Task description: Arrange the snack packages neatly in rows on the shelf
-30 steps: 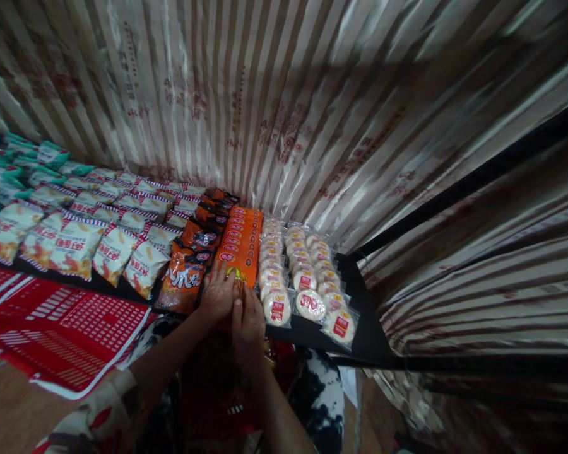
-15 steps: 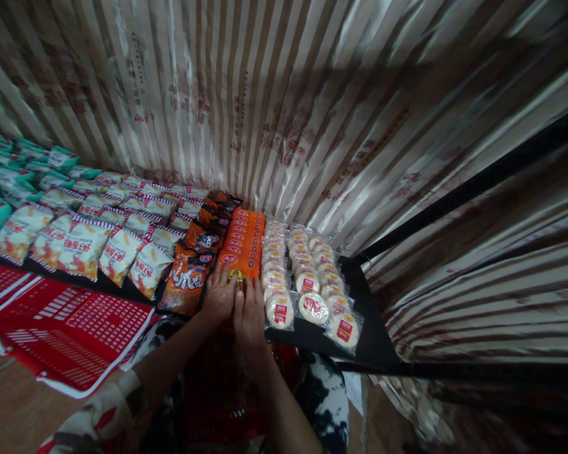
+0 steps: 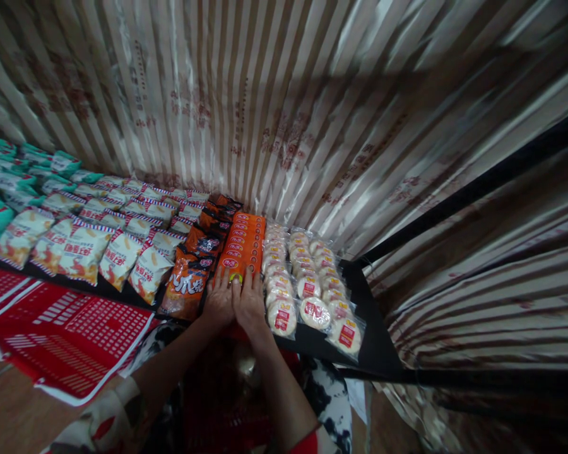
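A row of overlapping orange snack packets (image 3: pixel 243 243) lies on the black shelf, their printed faces up. My left hand (image 3: pixel 219 301) rests on the near end of this row with fingers stretched forward. Beside it, my right hand (image 3: pixel 249 304) lies on the same near end, fingers out and the thumbs close together. Both palms face down and cover part of the front packet. Left of the row stand orange-and-black snack bags (image 3: pixel 185 284). To the right, near my right hand, are rows of round pale biscuits in clear wrappers (image 3: pixel 281 316).
White snack bags (image 3: pixel 82 249) and green bags (image 3: pixel 12 167) fill the left of the black shelf (image 3: pixel 372 340). Below stands a red plastic basket (image 3: pixel 82 340). A striped curtain (image 3: pixel 246 94) hangs behind, and a dark bar (image 3: pixel 435 211) slants up at right.
My hands have stayed on the near end of the orange row, shifting only slightly. My right forearm has swung a little outward, and its red cuff now shows. The view has moved slightly.
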`<move>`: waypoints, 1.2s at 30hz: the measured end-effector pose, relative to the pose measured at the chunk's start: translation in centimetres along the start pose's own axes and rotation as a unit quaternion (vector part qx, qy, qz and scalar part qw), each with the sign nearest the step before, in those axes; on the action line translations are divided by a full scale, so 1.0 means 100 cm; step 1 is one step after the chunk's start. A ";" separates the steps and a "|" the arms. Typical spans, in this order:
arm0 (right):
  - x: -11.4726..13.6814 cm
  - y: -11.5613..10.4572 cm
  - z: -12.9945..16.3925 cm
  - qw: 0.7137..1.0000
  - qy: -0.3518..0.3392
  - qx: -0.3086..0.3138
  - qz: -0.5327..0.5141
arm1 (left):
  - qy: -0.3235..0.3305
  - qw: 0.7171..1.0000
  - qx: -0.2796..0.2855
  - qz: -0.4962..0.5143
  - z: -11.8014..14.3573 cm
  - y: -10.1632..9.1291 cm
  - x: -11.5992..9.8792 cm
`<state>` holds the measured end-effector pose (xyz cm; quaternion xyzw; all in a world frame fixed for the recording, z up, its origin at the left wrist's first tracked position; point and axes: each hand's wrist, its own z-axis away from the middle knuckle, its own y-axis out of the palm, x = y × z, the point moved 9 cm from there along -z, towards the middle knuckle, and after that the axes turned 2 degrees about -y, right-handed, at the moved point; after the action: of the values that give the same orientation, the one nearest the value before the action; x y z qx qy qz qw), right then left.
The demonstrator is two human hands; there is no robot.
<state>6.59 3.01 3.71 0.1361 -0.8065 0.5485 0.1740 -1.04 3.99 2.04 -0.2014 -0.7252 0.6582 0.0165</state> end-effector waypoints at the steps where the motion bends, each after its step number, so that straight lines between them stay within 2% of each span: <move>1: 0.000 0.002 -0.001 1.000 -0.002 -0.005 -0.001 | 0.002 1.000 -0.003 -0.001 0.000 0.000 0.000; 7: 0.002 0.005 -0.004 0.999 -0.018 -0.022 0.014 | 0.002 1.000 -0.007 -0.010 0.000 0.001 -0.001; 12: -0.005 0.003 -0.006 0.999 0.021 -0.024 0.023 | 0.000 1.000 -0.003 -0.016 0.000 -0.002 -0.003; 18: -0.008 -0.004 -0.006 0.999 0.023 -0.046 0.001 | -0.001 1.000 -0.013 -0.015 0.000 -0.006 -0.003; 25: -0.008 0.001 -0.003 0.999 0.037 -0.031 -0.007 | -0.004 1.000 -0.006 -0.010 0.000 -0.003 -0.001; 36: -0.008 0.002 -0.002 0.998 0.037 -0.044 -0.016 | -0.004 1.000 -0.009 -0.016 0.000 -0.005 -0.001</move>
<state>7.21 3.24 3.28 0.1206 -0.8203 0.5145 0.2187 -1.07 3.90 2.55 -0.1872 -0.7342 0.6523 0.0225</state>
